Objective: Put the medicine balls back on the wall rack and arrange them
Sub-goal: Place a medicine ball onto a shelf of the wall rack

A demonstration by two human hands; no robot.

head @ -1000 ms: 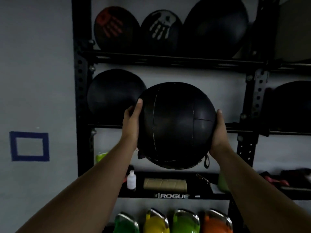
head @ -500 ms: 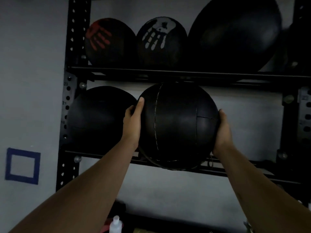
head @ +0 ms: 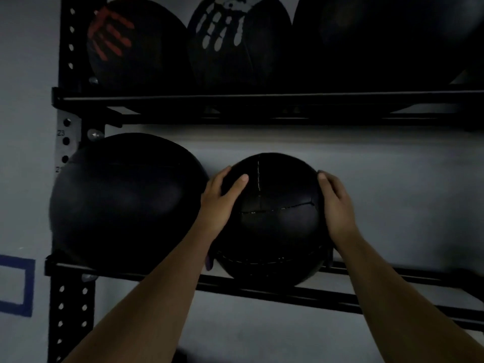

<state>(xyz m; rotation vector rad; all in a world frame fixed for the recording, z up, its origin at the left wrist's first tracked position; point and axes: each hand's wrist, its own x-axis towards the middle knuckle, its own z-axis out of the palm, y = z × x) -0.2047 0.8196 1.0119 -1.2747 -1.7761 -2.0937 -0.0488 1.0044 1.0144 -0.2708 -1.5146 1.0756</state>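
Note:
A black stitched medicine ball [head: 272, 221] rests on the rails of the middle shelf [head: 366, 284] of the black wall rack. My left hand [head: 222, 197] grips its left side and my right hand [head: 337, 208] presses its right side. Touching my left hand, a larger black ball [head: 123, 203] sits at the shelf's left end. On the upper shelf [head: 262, 100] stand a ball with a red handprint [head: 131, 45], a ball with a white handprint [head: 235, 40] and a big plain black ball [head: 379, 40].
The rack's perforated left upright [head: 72, 310] runs down the left side. A blue tape square [head: 18, 284] is on the grey wall at far left. The middle shelf stretches on to the right of the held ball, in front of the bare wall [head: 406, 200].
The held ball has gone forward and down from in front of the rack onto the middle shelf beside the larger ball. Both hands stay on it. The view has moved closer and upward.

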